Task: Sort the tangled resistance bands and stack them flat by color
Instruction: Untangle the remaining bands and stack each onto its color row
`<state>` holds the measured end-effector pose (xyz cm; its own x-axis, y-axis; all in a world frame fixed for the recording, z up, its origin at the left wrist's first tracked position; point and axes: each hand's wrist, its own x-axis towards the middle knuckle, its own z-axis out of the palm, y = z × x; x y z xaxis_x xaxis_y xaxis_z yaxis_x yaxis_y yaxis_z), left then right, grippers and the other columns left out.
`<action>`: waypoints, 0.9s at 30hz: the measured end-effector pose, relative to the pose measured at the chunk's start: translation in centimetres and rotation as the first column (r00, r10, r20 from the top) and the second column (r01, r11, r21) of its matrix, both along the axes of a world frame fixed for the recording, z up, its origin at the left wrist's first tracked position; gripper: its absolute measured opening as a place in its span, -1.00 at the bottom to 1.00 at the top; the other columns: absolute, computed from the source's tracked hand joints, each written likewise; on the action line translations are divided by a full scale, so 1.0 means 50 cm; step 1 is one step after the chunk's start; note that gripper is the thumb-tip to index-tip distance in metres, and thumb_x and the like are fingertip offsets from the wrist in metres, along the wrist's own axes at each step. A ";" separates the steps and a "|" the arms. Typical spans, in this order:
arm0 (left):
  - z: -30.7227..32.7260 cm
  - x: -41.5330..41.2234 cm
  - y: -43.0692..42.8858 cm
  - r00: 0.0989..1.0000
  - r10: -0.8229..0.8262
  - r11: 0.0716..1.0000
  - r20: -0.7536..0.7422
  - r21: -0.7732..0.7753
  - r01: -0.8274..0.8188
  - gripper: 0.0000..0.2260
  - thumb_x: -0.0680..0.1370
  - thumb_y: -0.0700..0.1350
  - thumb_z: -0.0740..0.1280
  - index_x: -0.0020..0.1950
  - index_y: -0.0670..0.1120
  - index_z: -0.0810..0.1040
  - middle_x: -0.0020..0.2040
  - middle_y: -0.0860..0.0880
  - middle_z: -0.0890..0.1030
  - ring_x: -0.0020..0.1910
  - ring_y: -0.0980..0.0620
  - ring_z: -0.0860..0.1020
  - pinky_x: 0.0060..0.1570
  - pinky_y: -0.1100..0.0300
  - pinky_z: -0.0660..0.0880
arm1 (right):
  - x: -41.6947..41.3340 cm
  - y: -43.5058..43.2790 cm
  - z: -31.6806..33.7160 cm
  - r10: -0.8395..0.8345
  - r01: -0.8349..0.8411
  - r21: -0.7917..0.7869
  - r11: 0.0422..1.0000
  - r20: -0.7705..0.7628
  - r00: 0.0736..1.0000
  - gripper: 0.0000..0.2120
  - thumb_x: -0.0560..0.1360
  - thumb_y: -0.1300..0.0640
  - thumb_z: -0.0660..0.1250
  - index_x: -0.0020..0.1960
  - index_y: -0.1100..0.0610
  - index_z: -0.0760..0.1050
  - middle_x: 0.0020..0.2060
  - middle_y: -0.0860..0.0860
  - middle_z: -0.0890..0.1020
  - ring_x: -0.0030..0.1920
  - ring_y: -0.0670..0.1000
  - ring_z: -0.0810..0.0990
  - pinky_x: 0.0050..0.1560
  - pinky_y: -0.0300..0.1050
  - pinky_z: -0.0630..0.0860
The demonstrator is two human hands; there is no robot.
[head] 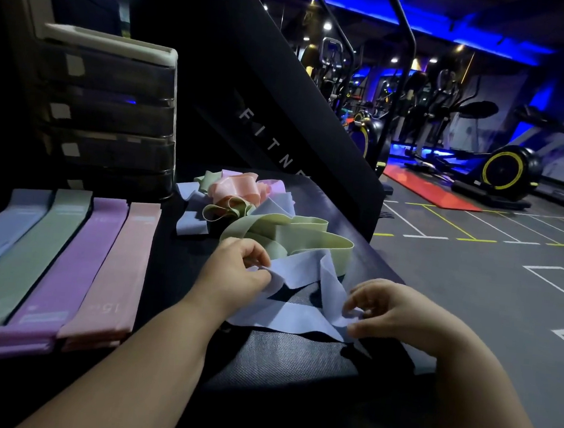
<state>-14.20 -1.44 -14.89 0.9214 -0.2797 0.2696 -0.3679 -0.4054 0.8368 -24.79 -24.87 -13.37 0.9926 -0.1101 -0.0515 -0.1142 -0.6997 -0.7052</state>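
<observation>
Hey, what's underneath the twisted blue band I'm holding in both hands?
The black textured pad shows through the loop of the blue fabric resistance band. The left hand and right hand pinch it. Whatever lies beneath the fabric itself is covered.

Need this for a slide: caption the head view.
Left hand and right hand pinch a blue band beside four flat stacks.

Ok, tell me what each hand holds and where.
Both hold the blue band: left hand pinches its upper-left fold, right hand pinches its twisted right end.
</observation>
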 end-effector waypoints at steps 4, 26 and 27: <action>-0.005 0.008 0.000 1.000 0.001 0.997 -0.028 -0.080 -0.003 -0.89 0.43 -0.19 0.43 -0.24 -0.01 0.55 -0.14 -0.02 0.54 -0.28 0.08 0.49 -0.24 0.27 0.39 | -0.006 -0.004 0.009 0.077 -0.080 -0.039 0.996 -0.089 0.993 -0.66 0.26 0.14 0.63 -0.03 -0.12 0.67 0.16 -0.23 0.50 0.08 -0.19 0.59 0.12 -0.34 0.49; 0.037 -0.011 0.027 0.959 0.012 0.898 -0.283 -0.420 -0.135 -0.67 0.48 -0.34 0.16 -0.06 0.01 0.63 -0.17 -0.06 0.59 -0.18 0.00 0.50 -0.20 0.16 0.46 | 0.049 -0.008 -0.043 -0.561 0.237 0.616 0.751 0.406 0.721 -0.89 0.56 0.30 0.31 -0.07 0.13 0.55 -0.25 0.08 0.60 -0.28 -0.03 0.52 -0.34 -0.26 0.53; 0.040 -0.015 0.038 0.954 0.015 0.899 -0.300 -0.414 -0.144 -0.68 0.48 -0.34 0.15 -0.07 -0.01 0.62 -0.17 -0.07 0.56 -0.17 -0.02 0.49 -0.17 0.12 0.45 | 0.050 -0.009 -0.046 -0.573 0.248 0.618 0.746 0.405 0.712 -0.90 0.56 0.28 0.31 -0.06 0.12 0.55 -0.24 0.09 0.60 -0.27 -0.02 0.53 -0.33 -0.23 0.53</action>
